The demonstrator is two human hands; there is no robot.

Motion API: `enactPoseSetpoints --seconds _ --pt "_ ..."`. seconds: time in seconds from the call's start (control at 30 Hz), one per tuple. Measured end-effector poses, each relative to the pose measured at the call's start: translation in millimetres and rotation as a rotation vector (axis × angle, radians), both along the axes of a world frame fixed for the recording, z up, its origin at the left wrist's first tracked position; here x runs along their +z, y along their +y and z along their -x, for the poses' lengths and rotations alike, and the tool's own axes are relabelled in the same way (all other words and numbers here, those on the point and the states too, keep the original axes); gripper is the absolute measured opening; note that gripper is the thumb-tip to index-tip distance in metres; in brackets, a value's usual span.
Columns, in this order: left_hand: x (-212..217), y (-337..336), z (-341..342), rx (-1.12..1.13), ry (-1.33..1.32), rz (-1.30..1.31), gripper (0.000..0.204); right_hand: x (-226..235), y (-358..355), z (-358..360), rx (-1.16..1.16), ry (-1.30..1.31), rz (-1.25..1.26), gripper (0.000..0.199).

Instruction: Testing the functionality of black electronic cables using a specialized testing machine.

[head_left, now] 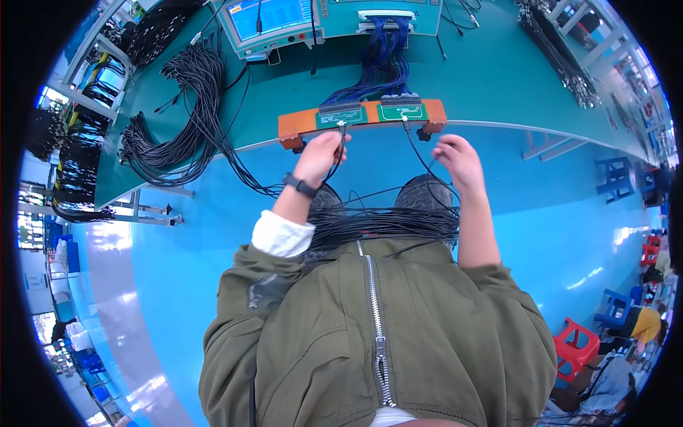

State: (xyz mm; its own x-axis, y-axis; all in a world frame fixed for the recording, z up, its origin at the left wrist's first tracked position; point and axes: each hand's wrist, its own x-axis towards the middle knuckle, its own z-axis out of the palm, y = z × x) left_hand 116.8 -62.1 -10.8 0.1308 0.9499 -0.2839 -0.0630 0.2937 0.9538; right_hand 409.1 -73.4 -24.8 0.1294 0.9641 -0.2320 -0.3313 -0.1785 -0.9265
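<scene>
My left hand (324,158) is closed around a black cable (334,169) just below the left green circuit board (341,116), where the cable's end meets a small white connector. A second black cable (415,151) hangs from the right green circuit board (403,111) toward my lap. To the right of that cable, my right hand (459,160) is raised with its fingers curled together; whatever they may pinch is too small to make out. A bundle of black cables (384,224) lies across my thighs. Both boards sit on an orange fixture (289,124) at the table's edge.
Blue wires (384,60) run from the fixture to a teal test instrument (341,18) with a screen (265,20). A heap of black cables (192,107) covers the left of the green table (491,78). More cables (565,67) lie at right. A red stool (576,349) stands at lower right.
</scene>
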Motion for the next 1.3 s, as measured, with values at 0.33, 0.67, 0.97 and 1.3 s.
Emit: enactPoseSetpoints --seconds 0.33,0.67,0.97,1.3 --pt "-83 -169 267 0.825 0.83 0.185 0.029 -68 -118 -161 -0.502 -0.34 -0.011 0.026" --pt "-191 -218 313 0.609 1.284 0.268 0.029 -113 -95 -232 -0.108 -1.352 0.362 0.032" --pt "-31 -69 163 0.501 0.559 0.022 0.043 83 -37 20 -0.079 -0.394 -0.392 0.014" --pt "-29 -37 136 0.585 1.507 0.041 0.051 53 -92 140 1.123 -0.46 -0.284 0.014"
